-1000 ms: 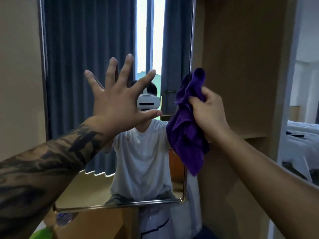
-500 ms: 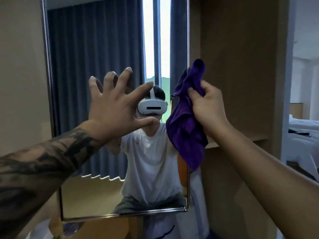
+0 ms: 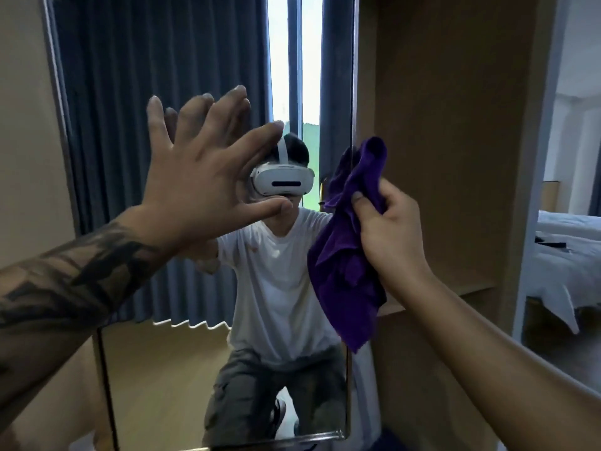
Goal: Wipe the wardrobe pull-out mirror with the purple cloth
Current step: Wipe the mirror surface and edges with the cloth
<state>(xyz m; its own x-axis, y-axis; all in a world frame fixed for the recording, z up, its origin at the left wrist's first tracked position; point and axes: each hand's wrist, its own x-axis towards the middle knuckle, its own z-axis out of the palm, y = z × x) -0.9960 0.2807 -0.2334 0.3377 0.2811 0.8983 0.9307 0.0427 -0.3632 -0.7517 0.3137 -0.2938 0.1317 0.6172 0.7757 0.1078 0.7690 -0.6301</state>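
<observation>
The tall pull-out mirror (image 3: 136, 92) fills the left and middle of the head view, framed in thin metal, reflecting dark curtains, a window and a person. My left hand (image 3: 201, 190) is spread with fingers apart, fingertips at or very near the glass at mid-height. My right hand (image 3: 387, 229) grips the bunched purple cloth (image 3: 344, 278) beside the mirror's right edge. The cloth hangs down in folds, and its upper tip overlaps the mirror's right frame.
A brown wooden wardrobe panel (image 3: 448, 125) with a shelf ledge (image 3: 468, 288) stands right of the mirror. A beige wall (image 3: 22, 125) borders the left. Through a doorway at far right lies a bed with white bedding (image 3: 569, 255).
The view has shifted, so the mirror's bottom edge now sits lower in frame. My left hand stays spread at the glass, fingers more curled. My right hand with the cloth sits lower.
</observation>
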